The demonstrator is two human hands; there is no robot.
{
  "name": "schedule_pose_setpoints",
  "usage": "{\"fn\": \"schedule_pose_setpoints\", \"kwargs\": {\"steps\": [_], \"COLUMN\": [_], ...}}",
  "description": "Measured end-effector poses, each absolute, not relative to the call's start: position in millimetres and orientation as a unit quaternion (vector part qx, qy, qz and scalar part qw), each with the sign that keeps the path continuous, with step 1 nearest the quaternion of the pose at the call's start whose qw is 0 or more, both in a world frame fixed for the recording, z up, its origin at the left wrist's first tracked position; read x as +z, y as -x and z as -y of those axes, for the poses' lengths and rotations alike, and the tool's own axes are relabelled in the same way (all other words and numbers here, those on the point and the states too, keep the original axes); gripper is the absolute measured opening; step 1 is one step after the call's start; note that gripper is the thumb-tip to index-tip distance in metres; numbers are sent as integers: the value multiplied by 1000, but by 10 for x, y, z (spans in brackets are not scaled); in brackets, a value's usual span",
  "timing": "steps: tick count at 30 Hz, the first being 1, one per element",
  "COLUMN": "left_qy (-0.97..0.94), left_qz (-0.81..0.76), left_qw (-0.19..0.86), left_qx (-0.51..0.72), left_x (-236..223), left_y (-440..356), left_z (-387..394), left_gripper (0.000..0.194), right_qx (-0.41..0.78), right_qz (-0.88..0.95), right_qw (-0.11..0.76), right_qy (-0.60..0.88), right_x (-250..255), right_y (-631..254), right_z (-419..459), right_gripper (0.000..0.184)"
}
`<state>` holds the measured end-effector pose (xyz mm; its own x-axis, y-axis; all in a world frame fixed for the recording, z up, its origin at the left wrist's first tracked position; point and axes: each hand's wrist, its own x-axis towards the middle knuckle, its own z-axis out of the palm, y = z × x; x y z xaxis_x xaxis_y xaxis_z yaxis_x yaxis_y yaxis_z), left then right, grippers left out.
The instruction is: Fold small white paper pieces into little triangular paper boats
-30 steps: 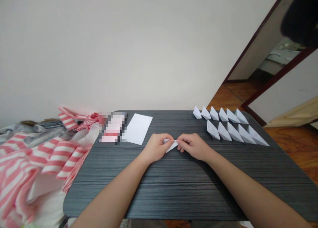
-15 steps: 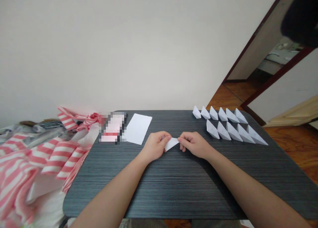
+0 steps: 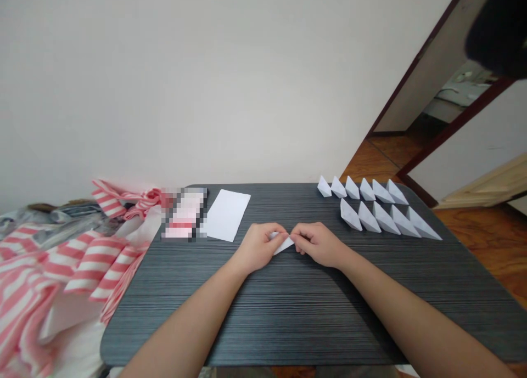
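Left hand is pinching one end of a small folded white paper piece, fingers closed on it; right hand is pinching the other end, the two hands nearly touching. The paper is sitting between them, over the middle of the table. Around them, a dark grey wood-grain table is carrying a flat white paper sheet ahead and left, just beside a pixelated, unreadable item. Ahead and right, folded paper boats are standing in two rows, six behind five. Pink-and-white striped fabric is lying heaped beyond the table's left edge; a wooden floor is showing to the right.
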<state>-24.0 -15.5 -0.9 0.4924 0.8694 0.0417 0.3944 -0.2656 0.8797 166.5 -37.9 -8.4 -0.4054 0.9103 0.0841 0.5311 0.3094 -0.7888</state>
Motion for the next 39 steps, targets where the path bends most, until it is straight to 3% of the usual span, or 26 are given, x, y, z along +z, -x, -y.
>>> {"fn": "schedule_pose_setpoints", "kwargs": {"steps": [18, 25, 30, 39], "left_qy": [-641, -608, -615, -697], "left_qz": [-466, -458, -449, -441], "left_qw": [513, 548, 551, 475], "left_qx": [330, 348, 341, 305], "left_x": [-166, -141, -120, -90], "left_y": [281, 275, 266, 247], "left_z": [40, 46, 52, 92], "left_gripper": [34, 33, 33, 28], "right_qx": [448, 511, 478, 436], "right_qz": [664, 600, 646, 672], "right_qw": [329, 389, 364, 358], "right_qy": [500, 476, 470, 480], "right_x": [-65, -159, -126, -81], "right_y": [-1731, -1740, -1728, -1746], "right_z": [360, 326, 349, 374], "right_gripper": [23, 30, 21, 22]}}
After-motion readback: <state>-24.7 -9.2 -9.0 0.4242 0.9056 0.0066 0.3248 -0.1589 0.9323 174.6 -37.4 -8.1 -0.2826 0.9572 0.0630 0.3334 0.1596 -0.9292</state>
